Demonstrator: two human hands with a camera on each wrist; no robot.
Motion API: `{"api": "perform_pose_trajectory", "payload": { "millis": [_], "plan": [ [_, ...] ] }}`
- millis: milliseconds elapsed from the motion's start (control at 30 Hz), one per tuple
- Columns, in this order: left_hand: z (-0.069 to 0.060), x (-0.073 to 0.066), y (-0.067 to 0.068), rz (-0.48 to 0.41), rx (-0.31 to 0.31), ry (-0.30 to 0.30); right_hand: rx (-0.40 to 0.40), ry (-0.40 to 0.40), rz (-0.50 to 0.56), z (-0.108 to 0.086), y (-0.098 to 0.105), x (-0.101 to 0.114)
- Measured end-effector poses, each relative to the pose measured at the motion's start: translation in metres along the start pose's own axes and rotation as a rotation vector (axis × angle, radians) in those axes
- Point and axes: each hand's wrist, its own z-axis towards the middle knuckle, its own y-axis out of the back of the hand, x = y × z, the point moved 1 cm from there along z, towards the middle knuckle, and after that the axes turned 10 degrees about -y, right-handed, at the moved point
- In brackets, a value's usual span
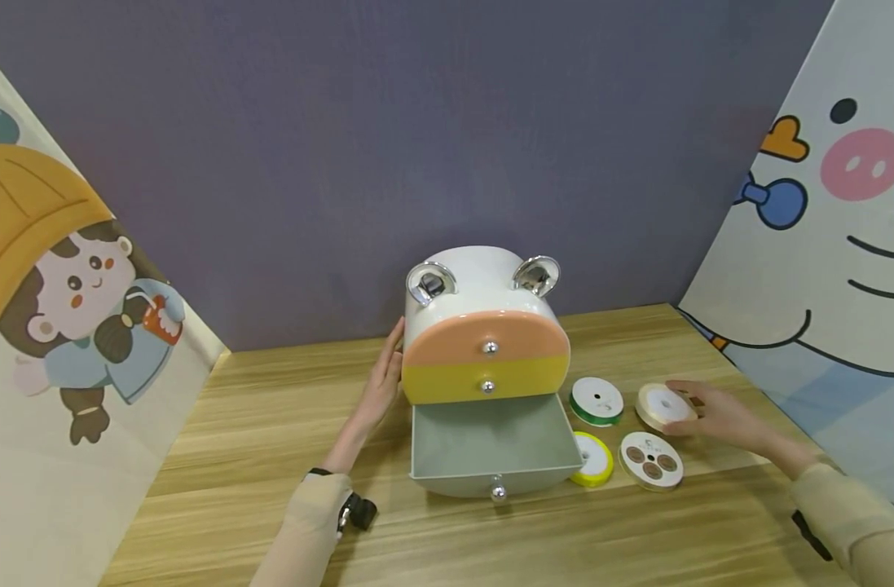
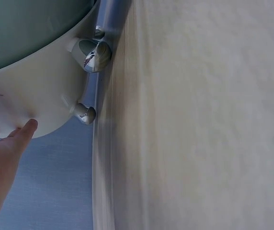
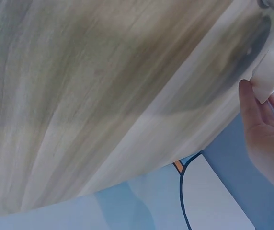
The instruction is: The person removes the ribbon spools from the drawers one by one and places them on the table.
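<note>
A small rounded drawer cabinet (image 1: 461, 277), white with silver ears, stands in the middle of the table. Its orange drawer (image 1: 447, 338) and yellow drawer (image 1: 447, 383) are closed, while the grey-green bottom drawer (image 1: 494, 436) is pulled out. My left hand (image 1: 380, 387) rests against the cabinet's left side with its fingers extended; the left wrist view shows its fingertips (image 2: 29, 125) touching the white wall. To the right, my right hand (image 1: 721, 417) holds a cream ribbon spool (image 1: 655, 408) between thumb and fingers. The right wrist view shows part of that spool (image 3: 271, 72) at the fingertips.
Beside the cabinet lie a green-edged ribbon spool (image 1: 596, 399), a yellow ribbon spool (image 1: 596, 461) partly behind the drawer's corner, and a white spool with brown circles (image 1: 650, 461). A grey-purple wall (image 1: 307, 204) rises behind the wooden table (image 1: 270, 456); cartoon panels flank it.
</note>
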Motion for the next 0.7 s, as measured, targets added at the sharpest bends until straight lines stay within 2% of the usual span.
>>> {"api": "perform_pose_trajectory", "payload": {
  "millis": [467, 700],
  "plan": [
    [-0.0008, 0.0023, -0.0008, 0.007, 0.0, 0.007, -0.01, -0.004, -0.03, 0.0031, -0.0077, -0.0063],
    [-0.0002, 0.0005, -0.0007, -0.01, -0.006, 0.007, -0.034, 0.02, -0.066, 0.007, -0.0104, -0.0076]
  ]
}}
